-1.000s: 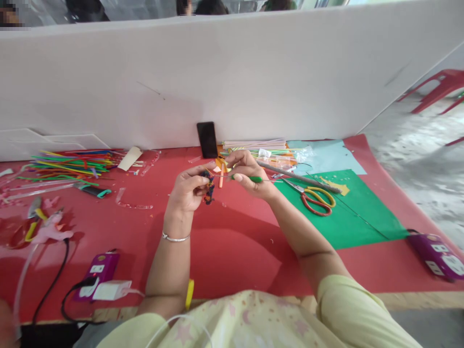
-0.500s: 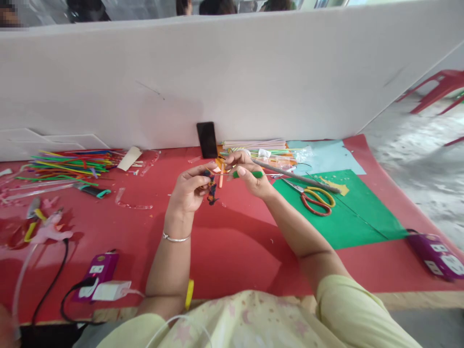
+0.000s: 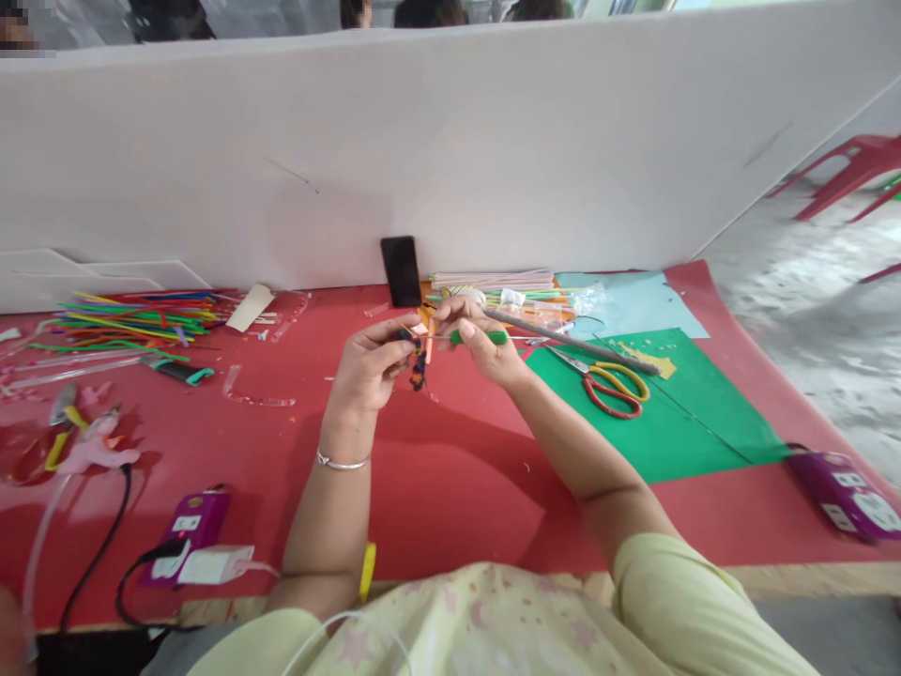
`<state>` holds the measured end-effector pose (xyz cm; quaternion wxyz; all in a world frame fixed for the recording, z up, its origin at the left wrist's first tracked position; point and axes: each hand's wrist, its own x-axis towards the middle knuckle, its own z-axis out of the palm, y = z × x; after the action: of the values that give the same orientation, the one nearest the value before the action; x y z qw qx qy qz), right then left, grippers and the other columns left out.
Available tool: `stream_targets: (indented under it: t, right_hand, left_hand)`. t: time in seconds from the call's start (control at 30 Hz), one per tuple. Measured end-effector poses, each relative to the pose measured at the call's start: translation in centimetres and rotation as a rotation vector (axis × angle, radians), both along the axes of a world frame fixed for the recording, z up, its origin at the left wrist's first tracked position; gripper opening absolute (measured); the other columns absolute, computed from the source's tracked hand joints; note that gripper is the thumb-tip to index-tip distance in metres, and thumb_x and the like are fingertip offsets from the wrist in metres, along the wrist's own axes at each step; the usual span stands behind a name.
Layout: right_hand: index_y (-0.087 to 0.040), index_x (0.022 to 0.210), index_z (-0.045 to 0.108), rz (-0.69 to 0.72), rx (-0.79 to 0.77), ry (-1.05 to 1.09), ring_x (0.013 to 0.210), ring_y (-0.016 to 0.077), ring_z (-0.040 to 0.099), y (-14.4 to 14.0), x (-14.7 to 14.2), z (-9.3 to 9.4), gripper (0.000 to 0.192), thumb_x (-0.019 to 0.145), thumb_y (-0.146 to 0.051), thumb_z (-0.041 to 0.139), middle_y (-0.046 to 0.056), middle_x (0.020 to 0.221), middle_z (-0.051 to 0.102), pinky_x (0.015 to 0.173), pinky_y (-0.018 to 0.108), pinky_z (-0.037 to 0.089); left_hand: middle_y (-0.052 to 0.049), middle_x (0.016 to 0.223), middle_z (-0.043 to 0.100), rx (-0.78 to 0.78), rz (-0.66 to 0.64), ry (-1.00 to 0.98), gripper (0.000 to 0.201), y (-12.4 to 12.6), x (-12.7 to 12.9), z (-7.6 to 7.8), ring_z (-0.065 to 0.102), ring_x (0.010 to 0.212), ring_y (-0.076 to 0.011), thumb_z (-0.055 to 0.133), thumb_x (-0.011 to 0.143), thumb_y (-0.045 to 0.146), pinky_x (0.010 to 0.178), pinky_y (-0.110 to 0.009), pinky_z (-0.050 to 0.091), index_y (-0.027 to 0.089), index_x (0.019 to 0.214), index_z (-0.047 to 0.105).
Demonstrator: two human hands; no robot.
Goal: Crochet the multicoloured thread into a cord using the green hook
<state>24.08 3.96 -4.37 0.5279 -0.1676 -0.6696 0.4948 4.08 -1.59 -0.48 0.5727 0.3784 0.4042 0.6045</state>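
Note:
My left hand (image 3: 367,364) is closed, pinching a small dark-blue and orange crocheted-looking piece (image 3: 419,369) that hangs below the fingertips. Closed around a crochet hook (image 3: 485,337) with a green grip, my right hand (image 3: 481,343) is just to the right. The hook's thin shaft points left to the piece at my left fingertips; its tip is too small to make out. A long grey fuzzy rod (image 3: 570,340) runs rightward from behind my right hand; I cannot tell whether the fingers touch it. Beyond the hands, a black phone (image 3: 401,271) leans against the white board.
On the red table (image 3: 450,507), scissors (image 3: 612,387) lie on a green sheet (image 3: 694,413). Coloured pipe cleaners (image 3: 137,317), a cutter (image 3: 184,370) and a pink glue gun (image 3: 102,446) are at left. Purple power strips (image 3: 190,530) sit near the front. A white board (image 3: 450,150) stands behind.
The crocheted-looking piece has turned slightly and swung a little to the right under my left fingers. My right hand with the crochet hook has shifted slightly left.

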Motion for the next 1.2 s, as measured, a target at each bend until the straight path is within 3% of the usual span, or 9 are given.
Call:
stream_targets:
  t: [0.1,0.23,0.6,0.8,1.07,1.2]
  right_hand:
    - [-0.023,0.105,0.080,0.056,-0.246,0.069,0.082,0.0166,0.066,-0.2,-1.1,-0.9,0.062,0.102,-0.083,0.069,0.006,0.102,0.071,0.064,0.027,0.055]
    - [-0.022,0.112,0.077,0.096,-0.399,0.088,0.077,0.0165,0.062,-0.4,-1.8,-1.5,0.068,0.096,-0.088,0.072,0.002,0.084,0.067,0.062,0.026,0.052]
    - [-0.023,0.103,0.072,0.063,-0.386,0.101,0.087,0.0168,0.066,-0.3,-1.5,-1.2,0.064,0.096,-0.086,0.072,0.007,0.111,0.072,0.063,0.026,0.055]
    - [-0.022,0.106,0.073,0.074,-0.380,0.102,0.087,0.0172,0.067,-0.4,-1.5,-1.2,0.065,0.097,-0.086,0.071,0.007,0.111,0.072,0.064,0.026,0.055]
    - [-0.025,0.108,0.075,0.024,-0.359,0.091,0.092,0.0198,0.071,-0.4,-1.6,-1.3,0.064,0.098,-0.088,0.069,0.007,0.107,0.071,0.063,0.028,0.055]
    - [-0.024,0.096,0.079,-0.036,-0.213,0.012,0.091,0.0218,0.068,-0.3,-1.0,-0.7,0.070,0.096,-0.093,0.067,0.010,0.109,0.070,0.065,0.032,0.056]
  left_hand:
    - [0.001,0.065,0.072,0.054,0.049,0.029,0.035,0.1,0.2,-0.2,0.043,0.047,-0.0048,0.093,0.059,0.016,0.047,-0.022,0.027,0.022,0.093,0.095]
    - [0.003,0.060,0.067,0.073,0.073,0.045,0.033,0.2,0.2,-0.4,0.041,0.046,-0.0050,0.093,0.060,0.017,0.047,-0.022,0.027,0.023,0.093,0.095]
    - [0.003,0.059,0.064,0.001,-0.016,-0.007,0.033,-0.1,0.3,0.2,0.042,0.047,-0.0056,0.091,0.059,0.019,0.045,-0.021,0.025,0.023,0.092,0.095]
    - [-0.003,0.080,0.080,0.007,0.005,-0.016,0.034,0.1,0.4,0.0,0.044,0.049,-0.0036,0.095,0.059,0.018,0.043,-0.019,0.025,0.022,0.093,0.094]
    - [0.001,0.064,0.070,-0.051,-0.003,-0.024,0.035,-0.1,0.4,0.5,0.044,0.047,-0.0039,0.099,0.056,0.018,0.044,-0.018,0.023,0.022,0.091,0.094]
    - [0.000,0.064,0.070,-0.084,-0.079,-0.059,0.036,-0.2,0.1,0.5,0.042,0.048,-0.0041,0.096,0.057,0.015,0.045,-0.018,0.018,0.019,0.093,0.093]
